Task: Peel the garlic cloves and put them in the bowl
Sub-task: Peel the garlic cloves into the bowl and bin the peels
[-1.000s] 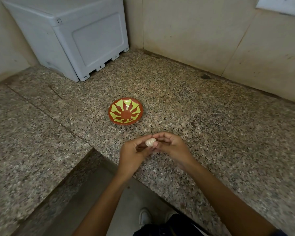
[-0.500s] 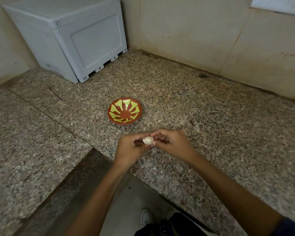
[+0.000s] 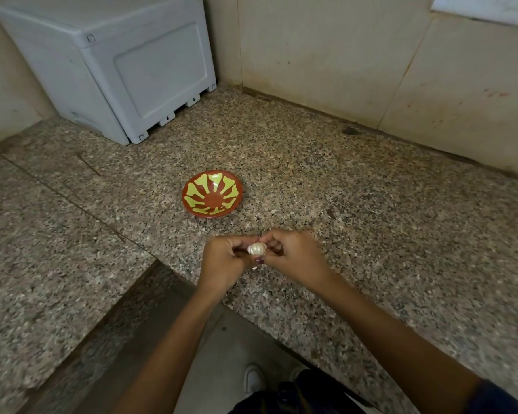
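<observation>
A small white garlic bulb (image 3: 256,248) sits between my two hands above the granite counter (image 3: 371,210), near its front edge. My left hand (image 3: 223,262) grips the garlic from the left with curled fingers. From the right, my right hand (image 3: 293,258) pinches it with thumb and fingertips. The lower part of the garlic is hidden by my fingers. A shallow red-brown bowl (image 3: 212,193) with a yellow-green petal pattern stands on the counter just beyond my hands, and nothing lies in it.
A grey plastic box (image 3: 117,64) stands in the back left corner against the tiled walls (image 3: 341,55). The counter wraps round in an L, with the floor (image 3: 222,348) and my shoes below the front edge.
Both hands stayed together on the garlic and turned it slightly; the bulb now shows more of its ribbed side. The bowl has not moved.
</observation>
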